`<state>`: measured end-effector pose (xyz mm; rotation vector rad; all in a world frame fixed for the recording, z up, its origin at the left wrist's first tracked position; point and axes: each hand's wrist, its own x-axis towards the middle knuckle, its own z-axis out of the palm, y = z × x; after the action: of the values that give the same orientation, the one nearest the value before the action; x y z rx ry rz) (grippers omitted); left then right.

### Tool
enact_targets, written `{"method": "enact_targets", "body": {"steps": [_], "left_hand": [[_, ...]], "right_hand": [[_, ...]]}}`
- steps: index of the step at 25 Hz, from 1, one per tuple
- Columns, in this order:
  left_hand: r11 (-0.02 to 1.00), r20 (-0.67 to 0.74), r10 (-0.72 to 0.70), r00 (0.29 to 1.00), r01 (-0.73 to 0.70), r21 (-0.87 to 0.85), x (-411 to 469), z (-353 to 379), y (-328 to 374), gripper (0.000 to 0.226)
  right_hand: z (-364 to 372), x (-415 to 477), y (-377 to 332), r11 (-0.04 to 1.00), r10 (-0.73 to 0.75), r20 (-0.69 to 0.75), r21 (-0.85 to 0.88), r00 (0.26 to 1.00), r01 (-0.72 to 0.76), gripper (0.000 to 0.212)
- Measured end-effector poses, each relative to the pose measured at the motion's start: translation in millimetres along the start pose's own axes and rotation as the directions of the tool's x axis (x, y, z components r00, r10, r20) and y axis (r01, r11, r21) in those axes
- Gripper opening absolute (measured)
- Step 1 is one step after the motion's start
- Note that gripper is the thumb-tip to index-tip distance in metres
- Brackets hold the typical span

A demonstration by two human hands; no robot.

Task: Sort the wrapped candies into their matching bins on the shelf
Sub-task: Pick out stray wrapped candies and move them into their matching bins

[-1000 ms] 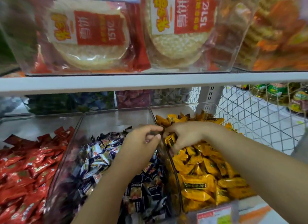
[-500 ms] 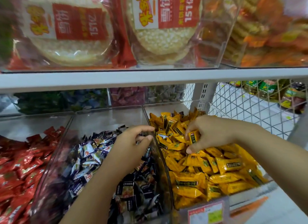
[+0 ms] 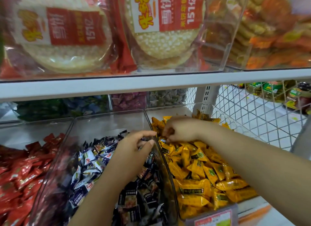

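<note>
The white shelf (image 3: 151,88) carries three clear bins side by side: the left bin (image 3: 25,133) of red candies (image 3: 20,175), the middle bin (image 3: 107,123) of dark-wrapped candies (image 3: 90,166) and the right bin (image 3: 168,112) of yellow candies (image 3: 202,172). My left hand (image 3: 133,153) hovers over the dark pile beside the right bin's wall, fingers loosely curled, holding nothing. My right hand (image 3: 183,129) is on the yellow pile's far left corner, fingertips bunched; whether they pinch a piece I cannot tell.
</note>
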<state>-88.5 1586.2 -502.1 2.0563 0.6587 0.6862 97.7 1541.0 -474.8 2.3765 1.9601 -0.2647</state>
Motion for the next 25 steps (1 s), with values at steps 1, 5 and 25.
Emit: {"method": "enact_targets", "body": {"steps": [1,5,25], "left_hand": [[1.0,0.001,0.006,1.0,-0.006,-0.006,-0.8,-0.9,0.0,0.023],[1.0,-0.003,0.011,1.0,-0.011,-0.018,2.4,-2.4,-3.5,0.023],[0.984,-0.356,-0.082,0.931,0.019,-0.179,-1.0,-16.7,-3.9,0.023]], "right_hand": [[5.0,7.3,-0.3,0.999,0.018,0.045,-0.046,0.999,-0.016,0.036],[9.1,15.8,-1.0,0.99,0.069,0.123,-0.134,0.99,-0.052,0.044],[-33.5,-25.8,-19.4,0.895,0.044,-0.241,0.44,0.97,0.068,0.036]]}}
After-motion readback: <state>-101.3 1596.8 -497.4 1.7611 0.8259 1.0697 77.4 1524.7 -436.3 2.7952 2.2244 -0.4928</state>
